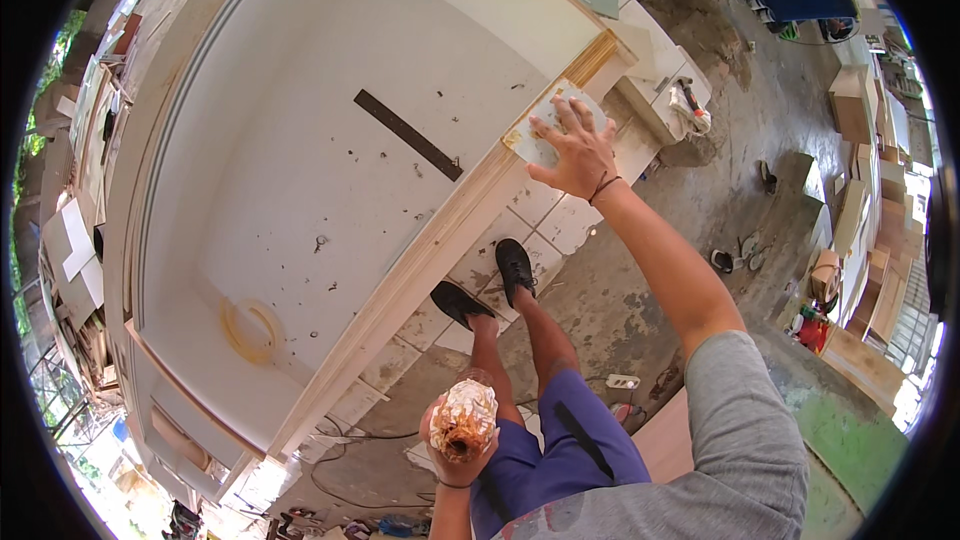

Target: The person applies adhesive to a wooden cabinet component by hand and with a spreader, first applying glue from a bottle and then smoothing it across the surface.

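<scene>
A large wooden cabinet box with a white inside [300, 180] lies in front of me, its long wooden edge [420, 255] running diagonally. My right hand [580, 155] is open, fingers spread over a pale flat piece [538, 145] with yellow-brown stains, at the upper right part of that edge. Low in the view, my left hand [436, 430] is closed around a whitish, brown-stained container [466, 415] with a dark opening at its top, crusted with what looks like dried glue. What is inside the container cannot be made out.
Inside the box lie a dark strip [408, 135], a yellowish coil [250, 332] and scattered bits. A hammer [690, 95] rests on a block at the right. Cables [340, 435] and a power strip [622, 381] are on the floor. Wood panels [860, 340] stack at the far right.
</scene>
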Available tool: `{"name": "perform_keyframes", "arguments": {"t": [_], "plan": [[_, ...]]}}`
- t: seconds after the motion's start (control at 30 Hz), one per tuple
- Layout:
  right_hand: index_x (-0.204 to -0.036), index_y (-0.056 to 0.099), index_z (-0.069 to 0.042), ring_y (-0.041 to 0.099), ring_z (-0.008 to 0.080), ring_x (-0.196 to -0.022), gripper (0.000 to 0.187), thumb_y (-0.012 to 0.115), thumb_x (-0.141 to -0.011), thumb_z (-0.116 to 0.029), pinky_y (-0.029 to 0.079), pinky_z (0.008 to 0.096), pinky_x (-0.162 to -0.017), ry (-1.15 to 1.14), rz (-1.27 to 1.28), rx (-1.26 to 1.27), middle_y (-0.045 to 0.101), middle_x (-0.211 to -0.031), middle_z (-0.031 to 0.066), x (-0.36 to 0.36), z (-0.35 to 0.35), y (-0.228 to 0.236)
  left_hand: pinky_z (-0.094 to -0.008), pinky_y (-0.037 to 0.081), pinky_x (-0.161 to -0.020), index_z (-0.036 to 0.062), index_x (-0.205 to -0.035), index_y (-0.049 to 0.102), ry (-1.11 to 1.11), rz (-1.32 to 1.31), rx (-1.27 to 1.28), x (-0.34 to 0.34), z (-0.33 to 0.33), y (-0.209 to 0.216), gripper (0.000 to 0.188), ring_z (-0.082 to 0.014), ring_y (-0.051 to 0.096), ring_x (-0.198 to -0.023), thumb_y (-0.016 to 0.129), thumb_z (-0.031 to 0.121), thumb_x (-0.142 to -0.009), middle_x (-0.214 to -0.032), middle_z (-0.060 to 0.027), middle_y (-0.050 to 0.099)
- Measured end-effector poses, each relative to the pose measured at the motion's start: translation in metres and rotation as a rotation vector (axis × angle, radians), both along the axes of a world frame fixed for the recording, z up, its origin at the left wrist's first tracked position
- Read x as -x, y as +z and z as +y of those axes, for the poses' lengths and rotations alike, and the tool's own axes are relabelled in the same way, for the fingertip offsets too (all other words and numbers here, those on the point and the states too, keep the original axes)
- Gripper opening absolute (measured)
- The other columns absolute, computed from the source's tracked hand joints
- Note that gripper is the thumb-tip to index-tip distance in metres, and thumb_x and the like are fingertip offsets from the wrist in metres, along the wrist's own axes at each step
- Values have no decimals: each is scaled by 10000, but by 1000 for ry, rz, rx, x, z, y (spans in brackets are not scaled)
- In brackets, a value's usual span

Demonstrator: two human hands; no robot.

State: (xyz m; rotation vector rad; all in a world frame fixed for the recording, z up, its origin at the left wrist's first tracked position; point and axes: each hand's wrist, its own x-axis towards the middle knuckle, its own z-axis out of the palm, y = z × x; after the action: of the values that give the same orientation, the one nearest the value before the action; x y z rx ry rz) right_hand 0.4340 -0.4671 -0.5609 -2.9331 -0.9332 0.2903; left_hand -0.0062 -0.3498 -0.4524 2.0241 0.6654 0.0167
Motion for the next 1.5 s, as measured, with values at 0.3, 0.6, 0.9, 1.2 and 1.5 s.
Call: {"name": "perform_keyframes", "arguments": {"t": [0.3,0.6,0.9,1.2,1.5], "plan": [[-1322,591,-297,304,329,-1406,718,710,-661,-550,255,723,-981,32,39,76,384,-1496,115,0,-4,17,-431,425,-1034,-13,-1377,275,-6,-32,-32,6,1,-2,1019,-329,485,-1217,885,295,-622,-1331,-188,424],[-1320,596,-292,303,327,-1406,714,711,-666,-554,247,745,-995,-4,71,78,360,-1511,114,-6,3,10,-424,435,-1033,-3,-1394,235,-18,-66,73,9,-4,-3,1042,-327,487,-1227,885,302,-639,-1338,-189,424],[-1297,623,-280,326,332,-1396,704,712,-655,-553,260,757,-989,-16,97,136,395,-1490,117,-18,-2,24,-442,485,-963,15,-1380,239,-67,-30,-43,3,-3,5,1020,-358,552,-1146,896,253,-637,-1313,-204,464],[-1260,648,-265,331,328,-1386,680,727,-638,-528,245,755,-974,-26,123,162,422,-1458,130,12,-6,50,-437,482,-965,5,-1391,225,-48,-36,-49,9,1,6,1039,-347,530,-1171,895,266,-641,-1316,-201,447],[-1357,554,-338,248,329,-1433,721,715,-693,-568,226,743,-984,29,15,-120,295,-1557,108,84,25,-16,-446,476,-975,2,-1380,259,-86,23,-137,22,6,3,1019,-353,529,-1163,895,284,-635,-1327,-182,432]]}}
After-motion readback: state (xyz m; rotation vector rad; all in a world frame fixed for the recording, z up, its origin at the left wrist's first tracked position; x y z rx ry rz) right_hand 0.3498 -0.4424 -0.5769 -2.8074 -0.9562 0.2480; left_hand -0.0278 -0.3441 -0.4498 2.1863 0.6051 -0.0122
